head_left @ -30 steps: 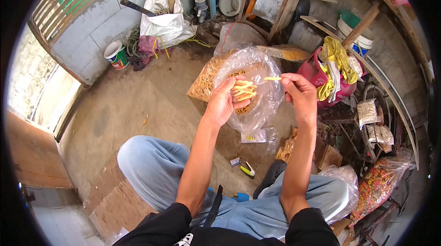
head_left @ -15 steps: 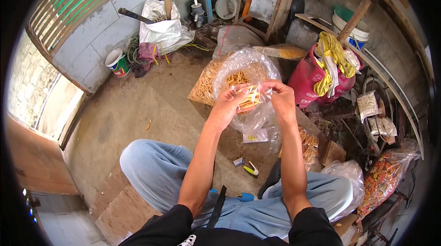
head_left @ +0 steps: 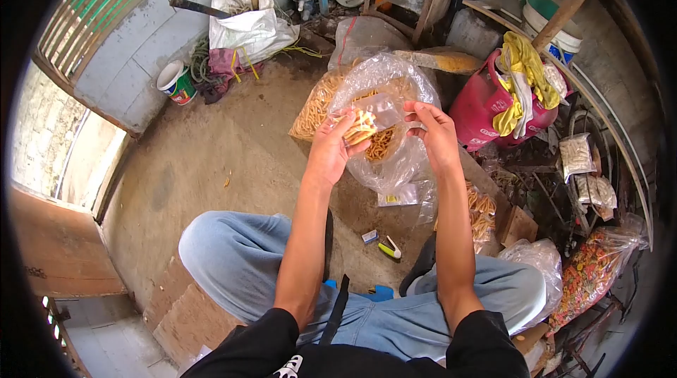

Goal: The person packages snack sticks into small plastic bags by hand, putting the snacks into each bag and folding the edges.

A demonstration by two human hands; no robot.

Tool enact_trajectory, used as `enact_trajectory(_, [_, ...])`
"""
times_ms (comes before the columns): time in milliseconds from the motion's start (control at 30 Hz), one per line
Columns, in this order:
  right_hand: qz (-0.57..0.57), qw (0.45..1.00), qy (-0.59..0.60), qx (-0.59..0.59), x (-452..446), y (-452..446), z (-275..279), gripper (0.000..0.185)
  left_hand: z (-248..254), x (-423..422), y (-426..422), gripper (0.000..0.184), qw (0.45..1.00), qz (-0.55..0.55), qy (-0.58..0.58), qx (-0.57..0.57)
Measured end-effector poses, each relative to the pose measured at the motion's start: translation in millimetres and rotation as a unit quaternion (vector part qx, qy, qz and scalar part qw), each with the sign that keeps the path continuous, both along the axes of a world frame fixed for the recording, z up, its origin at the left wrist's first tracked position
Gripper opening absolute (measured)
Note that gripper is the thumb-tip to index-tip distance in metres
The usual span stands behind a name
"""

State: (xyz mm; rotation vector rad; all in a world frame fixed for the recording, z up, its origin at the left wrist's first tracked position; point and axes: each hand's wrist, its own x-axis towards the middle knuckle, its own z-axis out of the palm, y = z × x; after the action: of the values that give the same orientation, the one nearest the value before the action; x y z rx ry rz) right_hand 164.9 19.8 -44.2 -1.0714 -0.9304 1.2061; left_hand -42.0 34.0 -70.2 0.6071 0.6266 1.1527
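Observation:
My left hand grips a small clear plastic packet of snack sticks, thumb on top. The packet's flat, unfilled end points toward my right hand. That hand is just right of the packet, its fingers partly curled and apart, with nothing visible in them. Below both hands lies a large open clear plastic bag, with brown snack sticks showing inside. Another bulging bag of snack sticks leans against its left side.
A small green-handled tool and a little blue-white box lie on the floor between my legs. Filled snack packets are by my right forearm. Pink gas cylinders with yellow cloth stand right; a colourful snack bag sits lower right.
My right hand has let go of the packet's end and moved slightly right and up. The left hand has carried the packet a little left and up, tilting it.

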Motion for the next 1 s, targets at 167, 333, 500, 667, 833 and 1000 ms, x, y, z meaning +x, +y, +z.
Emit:
enact_trajectory(167, [0.006,0.978,-0.169,-0.124,14.5,53.1,-111.0,0.023,-15.3,-5.5,11.7,0.017,1.000,0.018,0.000,-0.005])
enact_trajectory(333, [0.050,0.890,-0.449,-0.061,15.7,78.1,-218.4,0.024,-16.6,-7.4,15.9,0.020,1.000,0.012,0.010,-0.022])
enact_trajectory(500, [0.087,0.772,-0.627,-0.060,4.9,86.8,-220.4,0.035,-25.9,-6.9,22.7,0.024,1.000,0.007,0.004,-0.026])
enact_trajectory(667, [0.158,0.714,-0.682,-0.011,3.4,98.2,-223.5,0.035,-29.5,-4.3,23.8,0.020,0.999,0.012,0.013,-0.031])
enact_trajectory(833, [0.115,0.741,-0.659,0.054,2.1,108.7,-266.8,0.030,-28.1,-2.7,22.6,0.021,0.999,0.012,0.010,-0.041])
enact_trajectory(1000, [0.023,0.727,-0.662,0.181,8.7,131.7,-319.2,0.027,-29.2,-6.1,21.0,0.022,0.998,0.014,0.002,-0.054])
